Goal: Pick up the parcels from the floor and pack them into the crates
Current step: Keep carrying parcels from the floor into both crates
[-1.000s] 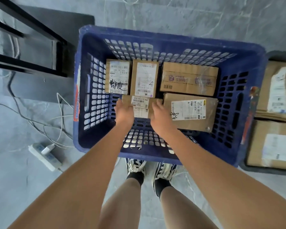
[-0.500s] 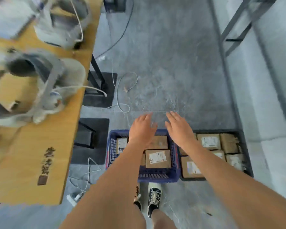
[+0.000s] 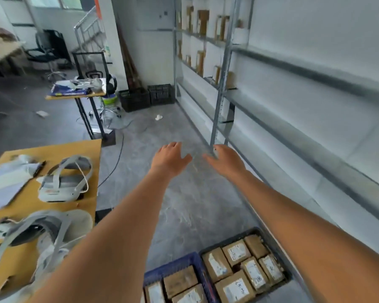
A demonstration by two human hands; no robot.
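Both bare hands, left hand (image 3: 170, 159) and right hand (image 3: 228, 160), hang empty with fingers relaxed, apart, above the grey marbled floor (image 3: 184, 204). Labelled cardboard parcels (image 3: 234, 287) fill a blue slatted crate (image 3: 173, 266) and a dark crate (image 3: 260, 232).

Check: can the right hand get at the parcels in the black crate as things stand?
Probably yes. The right hand is open and empty, the black crate has no lid, and its parcels lie exposed below the right forearm. The hand is stretched out well beyond it, though, so it must come back and down.
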